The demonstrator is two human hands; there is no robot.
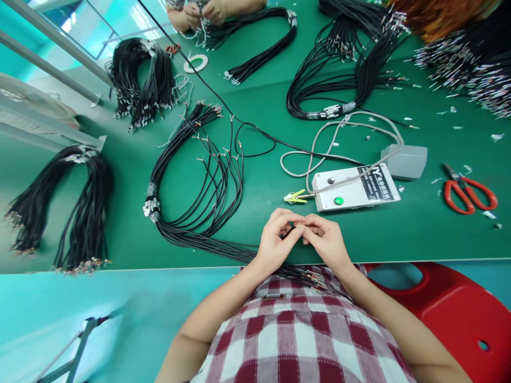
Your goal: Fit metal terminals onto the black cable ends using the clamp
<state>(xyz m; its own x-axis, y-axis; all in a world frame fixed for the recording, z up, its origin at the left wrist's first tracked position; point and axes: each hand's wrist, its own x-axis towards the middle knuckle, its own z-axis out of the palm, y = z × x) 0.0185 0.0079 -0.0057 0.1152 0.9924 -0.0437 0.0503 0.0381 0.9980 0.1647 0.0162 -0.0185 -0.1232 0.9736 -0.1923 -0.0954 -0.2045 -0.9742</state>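
Observation:
My left hand (277, 236) and my right hand (325, 239) meet at the table's front edge, fingertips pinched together. Between them is the end of a black cable, its thin copper-coloured wires just showing; the fingers cover most of it. A bundle of black cables (203, 243) runs under my left wrist, its stripped ends (315, 279) lying over my lap. The bundle curves left through a silvery connector cluster (151, 206), and several split ends fan out on the mat. Just beyond my hands sits a white tester box (355, 186) with a green button and a yellow-green clip (296, 197).
Red-handled pliers (469, 191) lie at the right, near a translucent plastic box (407, 161). More cable bundles (143, 80) hang or lie left and at the back. A co-worker's hands (205, 11) handle cables across the table. A red stool (455, 314) stands at lower right.

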